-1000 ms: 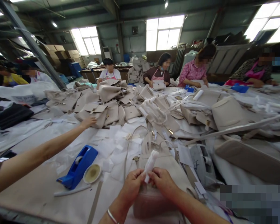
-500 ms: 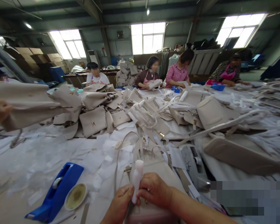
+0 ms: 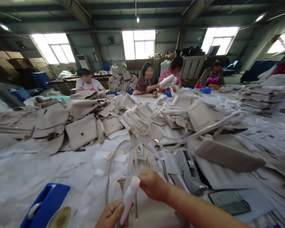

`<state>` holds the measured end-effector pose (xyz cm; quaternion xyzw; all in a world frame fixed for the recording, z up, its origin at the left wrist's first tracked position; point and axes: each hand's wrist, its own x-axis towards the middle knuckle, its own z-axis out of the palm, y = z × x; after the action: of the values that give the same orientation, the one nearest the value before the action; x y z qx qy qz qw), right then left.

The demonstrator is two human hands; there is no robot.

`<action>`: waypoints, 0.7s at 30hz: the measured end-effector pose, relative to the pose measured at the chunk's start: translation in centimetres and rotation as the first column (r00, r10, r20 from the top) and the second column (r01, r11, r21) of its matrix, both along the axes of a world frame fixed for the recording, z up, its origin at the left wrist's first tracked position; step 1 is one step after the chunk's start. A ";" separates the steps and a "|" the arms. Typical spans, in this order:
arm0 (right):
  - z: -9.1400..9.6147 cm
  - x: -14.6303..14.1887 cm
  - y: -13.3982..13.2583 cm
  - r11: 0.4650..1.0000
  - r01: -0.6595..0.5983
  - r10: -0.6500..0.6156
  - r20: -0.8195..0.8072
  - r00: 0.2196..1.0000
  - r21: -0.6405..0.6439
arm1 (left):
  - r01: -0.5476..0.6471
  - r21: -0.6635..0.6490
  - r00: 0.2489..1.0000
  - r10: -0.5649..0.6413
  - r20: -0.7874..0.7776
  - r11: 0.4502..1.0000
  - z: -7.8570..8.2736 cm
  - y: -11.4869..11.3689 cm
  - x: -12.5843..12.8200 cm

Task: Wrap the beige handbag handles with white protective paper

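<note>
A rolled piece of white foam sheet [image 3: 131, 194] stands tilted above a beige handbag [image 3: 156, 210] lying in front of me. My left hand [image 3: 111, 213] pinches its lower part between thumb and fingers. Beside the roll's upper end is my right hand [image 3: 154, 184], its fingers curled closed over the bag. Whatever those fingers hold is hidden. The bag's thin strap [image 3: 109, 171] loops up to the left of the roll. A zipper [image 3: 136, 209] shows just right of the left hand.
A blue tape dispenser [image 3: 46, 202] and a round dish [image 3: 60, 218] lie at left. At right are a grey tape dispenser [image 3: 188, 171] and a phone [image 3: 229, 202]. Beige bags [image 3: 82, 133] pile up ahead. Several people work across the table.
My right hand has moved from the roll's lower part up to its top end. The roll leans more to the right. Another person's hand with a bag at far left is gone from view.
</note>
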<state>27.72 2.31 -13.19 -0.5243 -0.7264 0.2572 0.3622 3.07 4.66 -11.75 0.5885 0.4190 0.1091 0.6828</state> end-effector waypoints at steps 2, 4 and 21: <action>-0.2 3.3 0.2 0.933 0.354 -0.360 -0.137 0.923 -0.065 | -0.073 0.060 0.996 0.076 -0.043 0.996 0.8 0.2 0.4; -0.5 6.4 -0.1 0.820 0.457 -0.550 -0.254 0.796 -0.345 | -0.056 0.169 0.994 0.070 -0.080 0.984 1.5 0.6 0.6; 14.0 2.4 -4.8 0.896 -0.279 -0.341 -0.938 0.067 -0.346 | 0.061 0.104 0.937 -0.093 0.337 0.993 7.6 -6.3 8.4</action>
<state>30.09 -2.53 0.76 -0.2870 -0.1870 0.6932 0.6342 11.43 -1.65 -4.15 0.6074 0.2655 0.2019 0.7209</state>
